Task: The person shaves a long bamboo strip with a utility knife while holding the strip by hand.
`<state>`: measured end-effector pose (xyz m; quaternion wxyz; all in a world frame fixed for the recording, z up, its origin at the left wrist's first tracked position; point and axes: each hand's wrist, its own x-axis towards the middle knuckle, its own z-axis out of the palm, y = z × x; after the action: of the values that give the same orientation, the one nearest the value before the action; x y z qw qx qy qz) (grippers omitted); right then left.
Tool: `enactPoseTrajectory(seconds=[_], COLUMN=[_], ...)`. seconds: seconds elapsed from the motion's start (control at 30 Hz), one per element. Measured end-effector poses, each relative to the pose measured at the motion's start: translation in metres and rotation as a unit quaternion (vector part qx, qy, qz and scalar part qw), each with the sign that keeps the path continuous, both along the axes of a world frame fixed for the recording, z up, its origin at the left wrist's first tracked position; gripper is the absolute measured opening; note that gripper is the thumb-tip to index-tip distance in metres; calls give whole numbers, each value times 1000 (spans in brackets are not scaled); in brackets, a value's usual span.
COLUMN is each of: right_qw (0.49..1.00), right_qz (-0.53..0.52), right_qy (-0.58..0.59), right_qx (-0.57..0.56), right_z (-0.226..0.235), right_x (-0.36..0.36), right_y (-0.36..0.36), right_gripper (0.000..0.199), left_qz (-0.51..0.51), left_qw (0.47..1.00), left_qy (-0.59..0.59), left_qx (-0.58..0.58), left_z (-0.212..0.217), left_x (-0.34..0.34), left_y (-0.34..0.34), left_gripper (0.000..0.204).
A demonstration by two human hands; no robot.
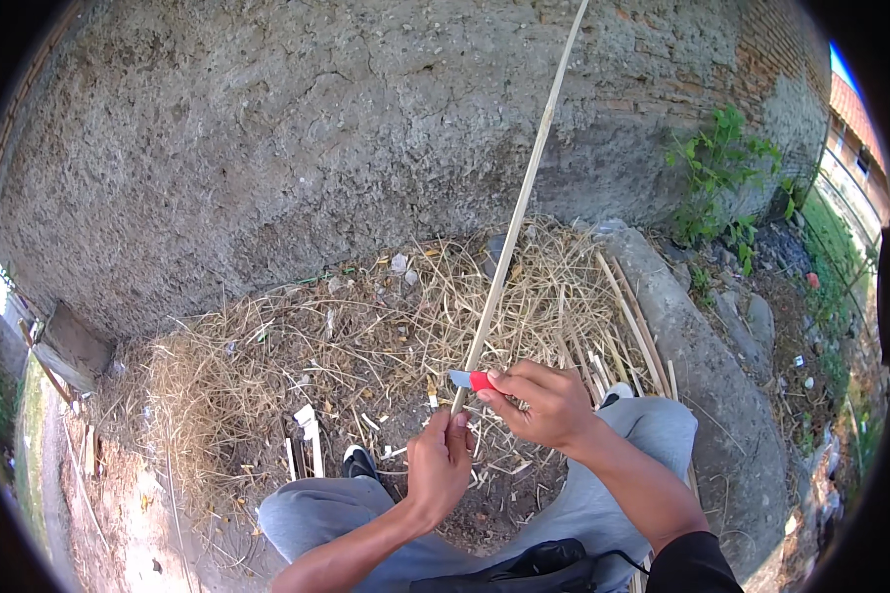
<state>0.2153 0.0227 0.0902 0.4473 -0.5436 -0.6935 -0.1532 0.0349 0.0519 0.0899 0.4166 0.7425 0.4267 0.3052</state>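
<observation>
We've got our left hand (439,465) pinching the long pale strip (515,219) near its lower end, probably to steady it as it slants up over the straw (200,415). Our right hand (546,403) grips the red-handled knife (480,381) just above that pinch, presumably for control.

Matt wooden strip (525,198), metal blade (460,379)

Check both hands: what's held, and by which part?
Left hand: the long pale strip, pinched near its lower end. Right hand: the knife, by its red handle.
</observation>
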Motion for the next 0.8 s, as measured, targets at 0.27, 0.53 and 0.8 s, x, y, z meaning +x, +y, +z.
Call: enactPoseTrajectory(seconds=[0.27, 0.53, 0.8], right_qw=[1000, 999, 996], right_qz=[-26, -40, -84], right_qy=[-14, -3, -4], right_qx=[-7, 13, 8], right_z=[6, 10, 15], right_x=[-1, 0, 8], right_y=[-1, -1, -2], right_gripper=[21, 19, 17], left_qz=[-3, -8, -8], left_qw=[999, 998, 994], left_qy=[4, 19, -2], left_qx=[53, 66, 105], left_z=[-6, -6, -15], left_x=[3, 3, 3], left_y=[1, 1, -4], left_gripper=[18, 15, 16])
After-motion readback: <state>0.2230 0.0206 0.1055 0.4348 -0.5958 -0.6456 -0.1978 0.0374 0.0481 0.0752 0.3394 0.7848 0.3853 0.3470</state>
